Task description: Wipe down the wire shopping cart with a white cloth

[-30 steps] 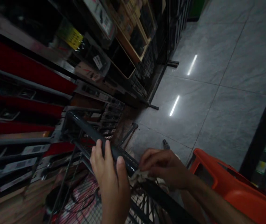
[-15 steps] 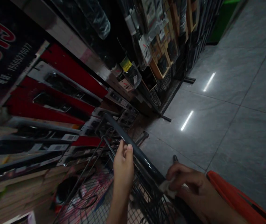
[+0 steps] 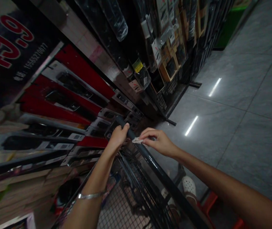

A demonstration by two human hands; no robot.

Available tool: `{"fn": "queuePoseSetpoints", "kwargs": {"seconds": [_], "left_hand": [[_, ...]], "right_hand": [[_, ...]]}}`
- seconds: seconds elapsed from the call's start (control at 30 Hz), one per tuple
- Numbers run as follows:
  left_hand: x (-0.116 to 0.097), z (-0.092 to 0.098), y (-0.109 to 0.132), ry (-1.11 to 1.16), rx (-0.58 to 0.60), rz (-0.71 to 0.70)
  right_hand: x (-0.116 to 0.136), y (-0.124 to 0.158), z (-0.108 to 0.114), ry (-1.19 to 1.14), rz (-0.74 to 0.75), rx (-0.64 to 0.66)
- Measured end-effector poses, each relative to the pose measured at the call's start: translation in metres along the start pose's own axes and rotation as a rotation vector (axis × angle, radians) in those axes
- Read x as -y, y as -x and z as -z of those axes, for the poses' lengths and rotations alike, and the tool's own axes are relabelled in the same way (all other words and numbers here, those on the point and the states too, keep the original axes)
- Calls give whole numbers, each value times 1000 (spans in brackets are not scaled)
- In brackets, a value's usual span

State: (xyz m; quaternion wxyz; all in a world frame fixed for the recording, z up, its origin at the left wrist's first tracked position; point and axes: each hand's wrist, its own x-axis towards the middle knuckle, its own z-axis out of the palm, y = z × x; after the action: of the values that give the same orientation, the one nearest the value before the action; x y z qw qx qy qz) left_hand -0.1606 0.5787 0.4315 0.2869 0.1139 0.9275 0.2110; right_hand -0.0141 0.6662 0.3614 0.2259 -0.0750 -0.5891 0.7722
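A dark round handlebar (image 3: 153, 165) of a wire shopping cart (image 3: 119, 206) runs diagonally through the middle. My left hand (image 3: 119, 135), with a silver bangle on its wrist, is wrapped round the bar near its far end. Just to the right, my right hand (image 3: 158, 141) pinches a crumpled white wipe (image 3: 137, 140) between thumb and fingers. The wipe touches the top of the bar. Part of the bar's far end is hidden behind my left hand.
Packaged goods hang on a red display (image 3: 80, 76) at left and on a dark rack (image 3: 166, 63) ahead. Grey floor tiles (image 3: 236, 133) lie at right. An orange-red plastic item (image 3: 209, 203) and a white clog (image 3: 188, 186) show below my right arm.
My right hand has moved up and left along the bar with the wipe, close to my left hand. My left hand has slid toward the bar's far end.
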Motion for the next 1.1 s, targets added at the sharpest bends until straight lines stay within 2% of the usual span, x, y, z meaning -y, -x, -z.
{"fn": "queuePoseSetpoints", "kwargs": {"seconds": [0.13,0.2,0.27,0.4,0.6,0.73,0.83,0.93,1.1], "left_hand": [[-5,14,0,64,244,56],[-8,18,-2,99,296,74],[-8,20,-6,120,304,95],[-8,19,-11,151,264,131],[-6,18,-15,199,227,146],[-7,17,-16,202,220,150],[-8,16,-15,186,205,143],[-7,15,-14,159,201,129],[-6,18,-10,137,239,109]], "right_hand": [[-15,-46,-16,36,25,-45],[-19,-57,-22,60,21,-79],[-19,-55,-23,83,36,-77],[-3,-18,-10,95,71,39],[49,59,20,231,-5,251],[79,97,36,245,-211,366],[86,107,43,213,-352,424],[77,94,41,186,-324,407],[41,28,14,288,17,295]]}}
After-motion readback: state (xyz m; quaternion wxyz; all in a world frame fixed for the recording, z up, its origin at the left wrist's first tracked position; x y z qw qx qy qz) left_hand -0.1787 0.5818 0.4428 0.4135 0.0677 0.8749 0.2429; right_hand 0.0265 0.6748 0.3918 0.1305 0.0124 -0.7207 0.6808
